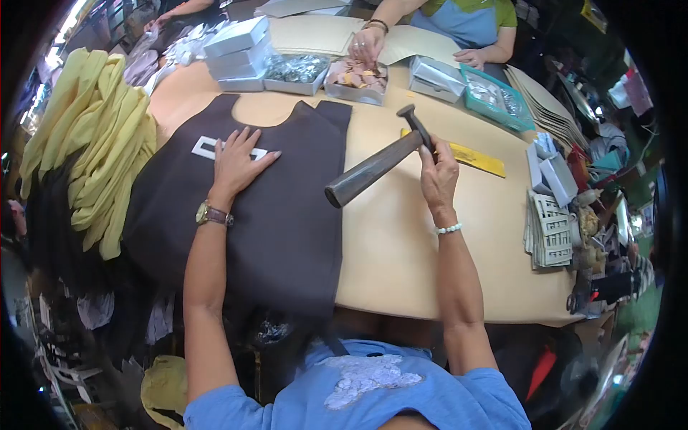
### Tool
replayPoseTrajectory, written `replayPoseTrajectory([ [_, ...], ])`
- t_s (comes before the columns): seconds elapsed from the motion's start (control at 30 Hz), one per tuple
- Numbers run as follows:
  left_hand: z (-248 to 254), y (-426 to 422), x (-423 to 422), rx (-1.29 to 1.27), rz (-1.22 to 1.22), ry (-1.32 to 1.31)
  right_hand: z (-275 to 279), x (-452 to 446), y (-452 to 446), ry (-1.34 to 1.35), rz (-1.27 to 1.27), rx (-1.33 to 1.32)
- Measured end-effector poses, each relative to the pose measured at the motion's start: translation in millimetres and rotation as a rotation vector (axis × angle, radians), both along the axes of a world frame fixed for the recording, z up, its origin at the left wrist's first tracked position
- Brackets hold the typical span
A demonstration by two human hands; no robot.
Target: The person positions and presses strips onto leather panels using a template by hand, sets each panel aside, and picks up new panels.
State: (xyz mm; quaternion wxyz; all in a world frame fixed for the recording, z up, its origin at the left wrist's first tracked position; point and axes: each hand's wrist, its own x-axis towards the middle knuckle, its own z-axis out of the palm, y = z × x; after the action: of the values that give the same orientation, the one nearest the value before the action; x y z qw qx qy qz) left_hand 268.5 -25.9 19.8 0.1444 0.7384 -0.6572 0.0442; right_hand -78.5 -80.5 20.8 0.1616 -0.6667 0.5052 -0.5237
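My left hand (239,163) lies flat with fingers spread on a dark fabric panel (287,236). Beneath its fingers is a white slotted template (206,147), partly covered by the hand. My right hand (439,175) is closed round the metal head of a hammer (373,170). The hammer's thick dark handle points down to the left, above the panel's right edge, and its flared face sticks up past my fingers. Just behind my right hand, a yellow strip (476,159) rests on the tan table (401,265).
Yellow fabric (93,143) is heaped at the left. Along the far side stand white boxes (240,54), an open box of brown pieces (355,93) and a teal tray (502,100). A co-worker's hand (367,44) reaches into the brown pieces. White slotted cards (552,233) lie at the right edge.
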Motion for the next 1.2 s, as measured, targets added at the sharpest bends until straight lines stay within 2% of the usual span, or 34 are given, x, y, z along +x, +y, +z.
replayPoseTrajectory([
  [0.17, -0.4, -0.8, -1.4, -0.003, 0.005, -0.01, 33.6, 54.4, 24.1, -0.1, 0.313, -0.104],
  [0.3, -5.1, -2.4, 8.5, 0.019, -0.021, 0.042, 61.4, 101.6, 56.6, 0.194, 0.449, -0.218],
  [0.43, -21.6, -8.1, 26.8, -0.084, -0.1, 0.103, 28.2, 128.1, 55.0, 0.484, 0.392, -0.28],
  [0.47, -24.5, -8.5, 27.1, -0.114, -0.115, 0.13, 17.6, 130.8, 51.9, 0.567, 0.406, -0.221],
  [0.6, -24.7, -7.7, 25.4, -0.099, -0.111, 0.058, 9.2, 121.3, 36.0, 0.474, 0.536, 0.058],
  [0.7, -19.9, -6.0, 18.4, -0.074, -0.119, -0.079, 12.1, 122.7, 11.6, 0.23, 0.43, -0.055],
  [0.73, -19.3, -5.1, 17.4, -0.071, -0.121, -0.103, 9.6, 126.2, -0.3, 0.203, 0.384, -0.005],
  [0.83, -20.3, -4.8, 16.2, -0.068, -0.113, -0.109, -4.8, 142.4, -31.9, 0.506, 0.073, 0.185],
  [0.87, -19.6, -4.8, 16.9, -0.071, -0.106, -0.101, -8.1, 145.5, -37.6, 0.578, 0.114, 0.27],
  [0.97, -16.4, -3.9, 15.1, -0.054, -0.1, -0.089, -11.7, 145.3, -58.0, 0.609, 0.116, 0.207],
  [1.0, -18.7, -2.7, 14.8, -0.063, -0.116, -0.123, -15.9, 144.1, -66.5, 0.625, -0.052, 0.075],
  [1.13, -19.1, -4.9, 19.5, -0.055, -0.126, -0.178, -5.6, 85.1, -68.2, 0.654, -0.003, 0.138],
  [1.2, -22.5, -9.3, 22.0, -0.044, -0.086, -0.127, -11.1, 46.9, -41.5, 0.633, 0.161, 0.045],
])
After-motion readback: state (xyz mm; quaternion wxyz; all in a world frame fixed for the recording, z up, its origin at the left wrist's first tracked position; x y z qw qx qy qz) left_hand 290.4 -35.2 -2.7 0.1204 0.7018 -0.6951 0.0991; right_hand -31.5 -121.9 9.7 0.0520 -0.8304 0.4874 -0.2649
